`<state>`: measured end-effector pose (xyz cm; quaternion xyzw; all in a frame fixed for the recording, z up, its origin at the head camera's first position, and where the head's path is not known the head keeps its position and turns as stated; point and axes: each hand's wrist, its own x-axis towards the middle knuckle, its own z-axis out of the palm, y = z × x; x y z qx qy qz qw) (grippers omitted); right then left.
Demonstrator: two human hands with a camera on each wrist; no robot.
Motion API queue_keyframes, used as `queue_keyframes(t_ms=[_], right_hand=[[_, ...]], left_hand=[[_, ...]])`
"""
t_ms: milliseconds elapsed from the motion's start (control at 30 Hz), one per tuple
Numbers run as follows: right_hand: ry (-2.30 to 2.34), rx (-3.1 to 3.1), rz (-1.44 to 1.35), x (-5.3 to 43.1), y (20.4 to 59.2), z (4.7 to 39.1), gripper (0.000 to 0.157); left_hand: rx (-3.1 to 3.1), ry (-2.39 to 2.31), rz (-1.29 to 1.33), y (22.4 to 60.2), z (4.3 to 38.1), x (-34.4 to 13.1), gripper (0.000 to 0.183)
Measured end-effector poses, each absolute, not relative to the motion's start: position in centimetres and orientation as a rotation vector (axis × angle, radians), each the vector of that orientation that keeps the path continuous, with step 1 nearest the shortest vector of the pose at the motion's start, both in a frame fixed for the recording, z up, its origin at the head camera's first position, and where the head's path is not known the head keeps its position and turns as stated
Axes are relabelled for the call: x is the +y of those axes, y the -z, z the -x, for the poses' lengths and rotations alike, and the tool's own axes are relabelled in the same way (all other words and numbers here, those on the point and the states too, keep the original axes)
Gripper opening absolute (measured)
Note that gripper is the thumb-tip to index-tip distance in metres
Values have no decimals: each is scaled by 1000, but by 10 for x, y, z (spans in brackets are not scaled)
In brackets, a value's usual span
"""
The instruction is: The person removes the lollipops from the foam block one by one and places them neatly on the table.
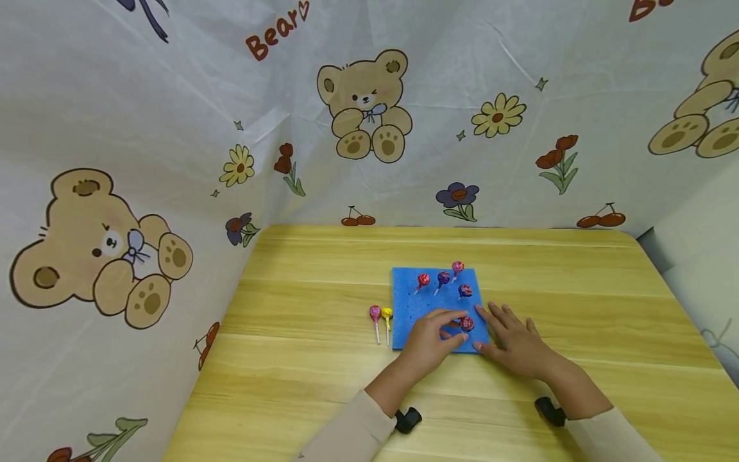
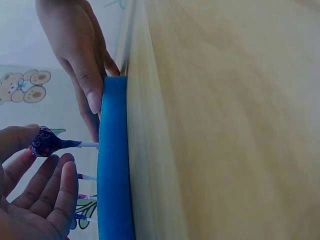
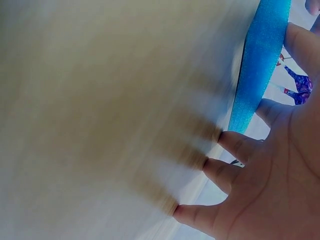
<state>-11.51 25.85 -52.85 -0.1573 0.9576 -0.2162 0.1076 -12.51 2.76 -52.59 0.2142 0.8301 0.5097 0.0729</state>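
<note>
A blue foam block (image 1: 407, 321) lies on the table with several lollipops standing in it by their sticks. My left hand (image 1: 428, 340) reaches over its front part, thumb and forefinger at either side of the head of a dark red-and-blue lollipop (image 1: 467, 324). In the left wrist view that lollipop (image 2: 46, 142) stands with its white stick at the foam's face, and my other fingers spread loosely beside it. My right hand (image 1: 518, 341) is spread at the block's right edge. Its thumb and forefinger touch the foam (image 3: 262, 55), while the other fingertips rest on the table.
Upright toward the back of the foam are a red lollipop (image 1: 423, 280), a purple one (image 1: 443, 278), a pink one (image 1: 458, 267) and a dark blue one (image 1: 465, 291). A pink lollipop (image 1: 375, 312) and a yellow lollipop (image 1: 387, 313) lie left of the block on the wooden table (image 1: 312, 301).
</note>
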Motion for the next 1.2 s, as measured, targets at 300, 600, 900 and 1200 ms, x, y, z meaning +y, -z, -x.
queue_keyframes(t_ms=[300,600,900,1200], right_hand=[[643,2815,456,258,528,114,80],[651,2815,466,257,529,114,79],[658,2823,470,256,527,113,78],[660,2810,452,257,526,115,79]], left_hand=[[2566,-1477,-628,525,126,32,36],[2593,-1456,-662,523,126,32,32],[2557,-1518,-666,517,127,32,32],[2543,-1563,-670,512,127,30,32]])
